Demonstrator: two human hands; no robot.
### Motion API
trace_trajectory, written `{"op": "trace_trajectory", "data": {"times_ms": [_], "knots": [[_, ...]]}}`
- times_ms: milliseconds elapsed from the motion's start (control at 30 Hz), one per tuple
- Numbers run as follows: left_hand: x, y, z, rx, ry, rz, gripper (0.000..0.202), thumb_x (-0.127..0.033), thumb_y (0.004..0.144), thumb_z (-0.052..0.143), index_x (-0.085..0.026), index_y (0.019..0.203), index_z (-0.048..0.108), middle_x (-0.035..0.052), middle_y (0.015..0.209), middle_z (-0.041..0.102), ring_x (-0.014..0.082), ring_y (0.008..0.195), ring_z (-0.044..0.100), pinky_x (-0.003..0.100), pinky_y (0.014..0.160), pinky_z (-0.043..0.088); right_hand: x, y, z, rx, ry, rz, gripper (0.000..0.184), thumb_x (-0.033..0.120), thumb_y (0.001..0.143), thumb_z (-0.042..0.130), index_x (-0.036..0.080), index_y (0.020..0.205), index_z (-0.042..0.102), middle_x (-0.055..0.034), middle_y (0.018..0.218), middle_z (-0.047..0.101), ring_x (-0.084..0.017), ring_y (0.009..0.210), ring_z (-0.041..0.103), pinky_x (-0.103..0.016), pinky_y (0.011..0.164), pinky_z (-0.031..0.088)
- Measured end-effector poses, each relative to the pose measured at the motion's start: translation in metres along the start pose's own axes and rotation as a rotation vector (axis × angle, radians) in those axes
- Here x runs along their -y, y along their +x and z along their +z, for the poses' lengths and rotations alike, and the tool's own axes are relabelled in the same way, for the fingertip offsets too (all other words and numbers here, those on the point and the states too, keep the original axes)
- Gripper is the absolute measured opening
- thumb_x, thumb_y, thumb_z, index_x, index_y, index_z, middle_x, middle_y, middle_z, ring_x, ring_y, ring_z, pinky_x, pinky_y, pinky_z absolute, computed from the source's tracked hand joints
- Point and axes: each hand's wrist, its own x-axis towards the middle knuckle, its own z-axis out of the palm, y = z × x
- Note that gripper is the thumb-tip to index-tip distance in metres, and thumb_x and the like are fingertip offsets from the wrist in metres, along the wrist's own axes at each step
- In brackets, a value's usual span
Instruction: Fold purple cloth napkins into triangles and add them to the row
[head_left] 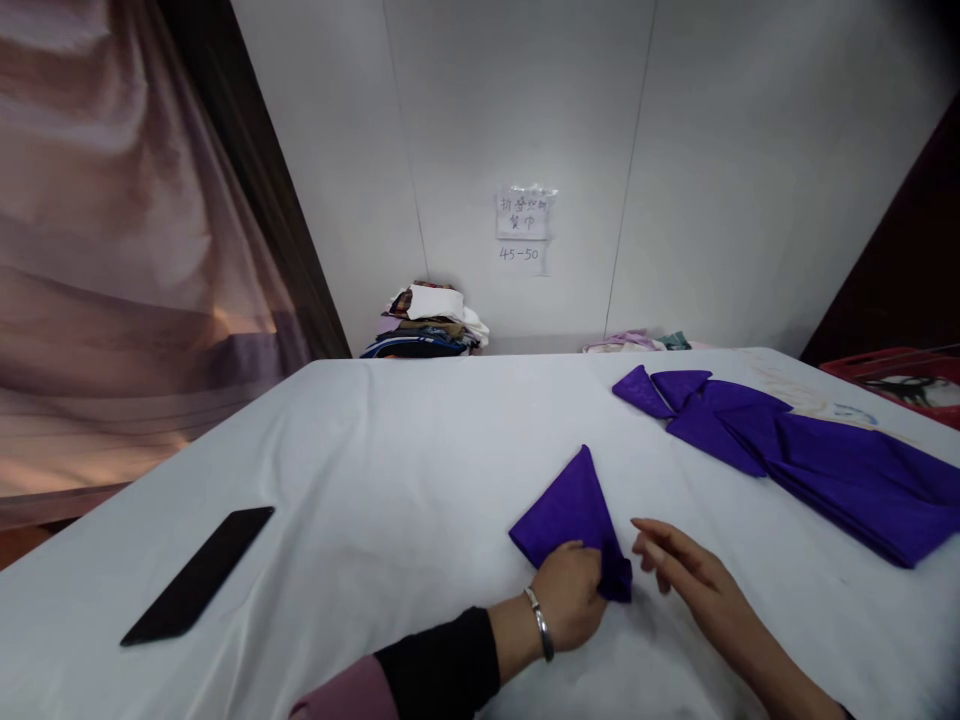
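Note:
A folded purple cloth napkin rests on the white-covered table, its pointed end facing away from me. My left hand, with a silver bracelet at the wrist, is closed around the napkin's near end. A small bunched bit of the fabric sticks out to the right of that fist. Just right of the napkin, my right hand is held apart from it, fingers spread and holding nothing.
More purple cloths lie folded along the table's right side. A flat black board lies at the left. Stacked clothes stand beyond the far edge, and a red basket at far right. A pinkish curtain hangs on the left.

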Motion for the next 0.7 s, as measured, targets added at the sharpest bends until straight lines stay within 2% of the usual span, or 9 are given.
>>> {"op": "trace_trajectory", "data": {"times_ms": [33, 100, 200, 333, 467, 567, 700], "knots": [[0.000, -0.001, -0.004, 0.004, -0.016, -0.026, 0.023, -0.016, 0.079, 0.040, -0.019, 0.091, 0.059, 0.0048, 0.093, 0.068, 0.0199, 0.091, 0.060, 0.035, 0.087, 0.042, -0.001, 0.003, -0.003, -0.007, -0.034, -0.046, 0.039, 0.044, 0.081, 0.050, 0.021, 0.112, 0.060, -0.0082, 0.098, 0.064, -0.021, 0.087, 0.060, -0.032, 0.071, 0.050], [-0.001, -0.003, -0.011, 0.008, -0.061, -0.067, 0.021, -0.024, 0.083, 0.040, -0.020, 0.086, 0.061, 0.0019, 0.083, 0.068, 0.0184, 0.078, 0.061, 0.029, 0.074, 0.045, -0.005, 0.011, -0.006, 0.033, -0.112, -0.136, 0.036, 0.034, 0.080, 0.050, 0.022, 0.112, 0.061, -0.0085, 0.116, 0.060, -0.024, 0.107, 0.054, -0.039, 0.091, 0.044], [-0.001, -0.006, -0.023, 0.046, -0.127, -0.056, 0.025, -0.033, 0.085, 0.041, -0.020, 0.080, 0.062, -0.0003, 0.073, 0.066, 0.0166, 0.067, 0.058, 0.025, 0.063, 0.042, -0.011, 0.026, -0.003, 0.119, -0.232, -0.233, 0.046, 0.018, 0.074, 0.048, 0.024, 0.118, 0.058, -0.0058, 0.127, 0.055, -0.024, 0.119, 0.046, -0.045, 0.104, 0.031], [0.002, -0.003, -0.037, 0.086, -0.203, -0.045, 0.027, -0.036, 0.084, 0.043, -0.020, 0.080, 0.064, -0.0007, 0.073, 0.065, 0.0161, 0.066, 0.056, 0.025, 0.062, 0.040, -0.015, 0.038, 0.009, 0.260, -0.245, -0.255, 0.060, 0.009, 0.068, 0.043, 0.023, 0.125, 0.052, -0.0053, 0.124, 0.057, -0.022, 0.114, 0.051, -0.044, 0.101, 0.035], [0.012, 0.015, -0.050, 0.116, -0.337, -0.084, 0.029, -0.036, 0.084, 0.044, -0.019, 0.089, 0.066, 0.0005, 0.083, 0.068, 0.0165, 0.073, 0.057, 0.026, 0.068, 0.042, -0.014, 0.034, 0.018, 0.330, -0.051, -0.185, 0.070, 0.005, 0.062, 0.038, 0.025, 0.129, 0.048, -0.0032, 0.119, 0.060, -0.022, 0.109, 0.054, -0.043, 0.097, 0.039], [0.023, 0.037, -0.056, 0.116, -0.431, -0.175, 0.029, -0.037, 0.081, 0.048, -0.016, 0.089, 0.067, 0.0025, 0.084, 0.068, 0.0174, 0.075, 0.058, 0.028, 0.070, 0.044, -0.017, 0.029, 0.020, 0.332, 0.154, -0.116, 0.079, 0.004, 0.059, 0.038, 0.025, 0.135, 0.039, -0.0023, 0.111, 0.064, -0.020, 0.100, 0.058, -0.041, 0.092, 0.042], [0.036, 0.070, -0.059, 0.090, -0.455, -0.257, 0.028, -0.037, 0.077, 0.052, -0.013, 0.082, 0.066, 0.0046, 0.078, 0.067, 0.0180, 0.070, 0.058, 0.030, 0.066, 0.045, -0.023, 0.026, 0.020, 0.258, 0.199, -0.066, 0.083, 0.006, 0.062, 0.041, 0.025, 0.141, 0.026, -0.0006, 0.092, 0.065, -0.019, 0.087, 0.059, -0.036, 0.082, 0.045]]}}
